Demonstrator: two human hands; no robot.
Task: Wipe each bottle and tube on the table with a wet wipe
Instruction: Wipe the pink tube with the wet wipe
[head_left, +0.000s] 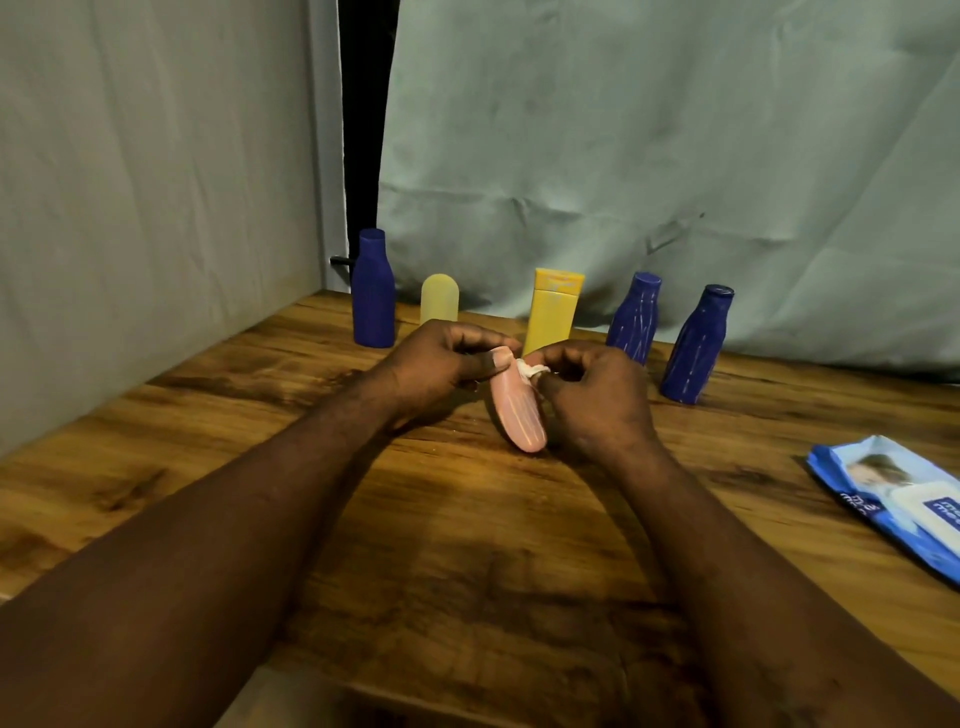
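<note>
A pink bottle (517, 410) is held tilted just above the wooden table (208, 467) at the centre. My left hand (441, 358) grips its upper end, thumb on top. My right hand (597, 395) pinches a small bunched white wet wipe (530, 370) against the bottle's top. Behind stand a tall blue bottle (372, 291), a pale yellow bottle (439, 299), a yellow tube (553, 309) and two streaked blue bottles (634, 319) (696, 348).
A blue pack of wet wipes (898, 499) lies at the table's right edge. Grey cloth hangs behind the table and along its left side. The table's near edge runs under my forearms.
</note>
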